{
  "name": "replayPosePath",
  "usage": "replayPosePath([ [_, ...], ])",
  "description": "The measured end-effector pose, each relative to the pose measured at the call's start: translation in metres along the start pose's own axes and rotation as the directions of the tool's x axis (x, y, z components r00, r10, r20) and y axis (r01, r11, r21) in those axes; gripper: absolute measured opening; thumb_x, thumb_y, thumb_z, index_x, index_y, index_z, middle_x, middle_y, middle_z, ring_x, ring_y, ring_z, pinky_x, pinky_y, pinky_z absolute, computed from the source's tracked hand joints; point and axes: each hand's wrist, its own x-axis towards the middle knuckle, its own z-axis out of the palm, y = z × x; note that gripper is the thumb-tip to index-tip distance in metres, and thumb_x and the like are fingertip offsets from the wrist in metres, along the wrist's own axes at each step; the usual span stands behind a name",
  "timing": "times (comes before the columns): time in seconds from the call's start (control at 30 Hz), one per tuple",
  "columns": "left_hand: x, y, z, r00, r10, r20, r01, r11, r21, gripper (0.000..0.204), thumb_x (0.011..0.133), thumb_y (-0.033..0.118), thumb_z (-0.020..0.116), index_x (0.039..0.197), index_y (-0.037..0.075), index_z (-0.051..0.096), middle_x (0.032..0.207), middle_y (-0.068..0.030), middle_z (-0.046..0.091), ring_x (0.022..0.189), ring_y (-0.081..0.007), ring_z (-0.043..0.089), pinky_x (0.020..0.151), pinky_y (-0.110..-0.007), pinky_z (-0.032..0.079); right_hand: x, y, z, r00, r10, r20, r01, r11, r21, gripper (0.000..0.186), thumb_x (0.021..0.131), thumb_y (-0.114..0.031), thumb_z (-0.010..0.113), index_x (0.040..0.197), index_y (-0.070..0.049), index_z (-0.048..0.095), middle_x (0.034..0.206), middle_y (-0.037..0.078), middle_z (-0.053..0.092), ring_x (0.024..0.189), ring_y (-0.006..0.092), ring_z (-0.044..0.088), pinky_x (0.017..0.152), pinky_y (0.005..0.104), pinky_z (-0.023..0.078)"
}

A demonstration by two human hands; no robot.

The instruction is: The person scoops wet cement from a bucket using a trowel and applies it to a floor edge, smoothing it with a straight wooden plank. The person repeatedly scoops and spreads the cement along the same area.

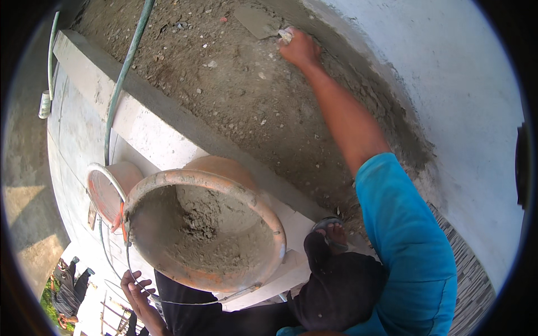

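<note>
Orange plastic bucket (204,229), round, rim crusted grey, tilted toward the viewer, holding a lump of damp, coarse grey mortar (216,235); thin wire bail hanging below. Left hand (136,291) at lower left under the bucket, fingers curled by the wire bail, grip itself unclear. Right hand (300,49) extended far up, closed on the handle of a flat grey trowel (258,22) lying against gritty brown ground (235,95), rough and pebbled. Second orange bucket (109,190) just behind the first, smaller. Green hose (124,73) running across a smooth pale concrete ledge (140,120). Whitewashed plastered wall (448,84) at right. Sandalled foot (334,232) on the ledge.
</note>
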Motion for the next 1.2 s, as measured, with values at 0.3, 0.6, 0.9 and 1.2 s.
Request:
replayPosePath([
  [0.3,-0.005,-0.003,0.0,0.999,0.051,-0.004,-0.051,0.999,0.013,0.061,0.104,0.054,0.039,0.138,0.005,0.049,0.118,-0.0097,0.057,0.093,-0.0168,0.059,0.076,-0.029,0.049,-0.032,0.029,-0.003,0.979,-0.069,-0.193,0.076,0.997,0.028,0.046,0.091,-0.031,0.066,0.134,-0.015,0.06,0.123,0.012,0.062,0.115,0.0329,0.062,0.096,0.0505,0.049],
  [0.6,-0.021,0.001,0.009,0.998,0.062,0.002,-0.062,0.996,-0.058,0.053,0.107,0.047,0.036,0.137,0.005,0.049,0.12,-0.0081,0.058,0.096,-0.0159,0.058,0.081,-0.031,0.046,-0.183,0.018,-0.141,0.824,-0.456,-0.335,0.492,0.87,0.025,0.036,0.085,-0.022,0.072,0.12,-0.016,0.066,0.102,0.005,0.062,0.089,0.0264,0.063,0.074,0.0414,0.052],
  [0.9,-0.019,0.022,0.009,0.989,0.127,-0.07,-0.134,0.984,-0.113,0.057,0.106,0.049,0.037,0.139,0.004,0.05,0.128,-0.0136,0.058,0.106,-0.0217,0.058,0.087,-0.035,0.048,-0.292,-0.024,-0.22,0.337,-0.899,-0.28,0.891,0.4,-0.213,0.025,0.087,-0.019,0.062,0.111,-0.017,0.067,0.103,0.009,0.061,0.083,0.0175,0.06,0.062,0.0323,0.037],
  [1.2,-0.015,0.017,0.001,0.99,0.138,-0.024,-0.139,0.984,-0.111,0.064,0.099,0.057,0.046,0.143,0.011,0.047,0.132,-0.0126,0.057,0.108,-0.0234,0.059,0.088,-0.037,0.047,-0.275,0.081,-0.159,0.898,-0.419,-0.133,0.439,0.834,0.333,0.034,0.089,-0.025,0.072,0.119,-0.01,0.065,0.112,0.014,0.069,0.099,0.0362,0.068,0.08,0.0427,0.055],
])
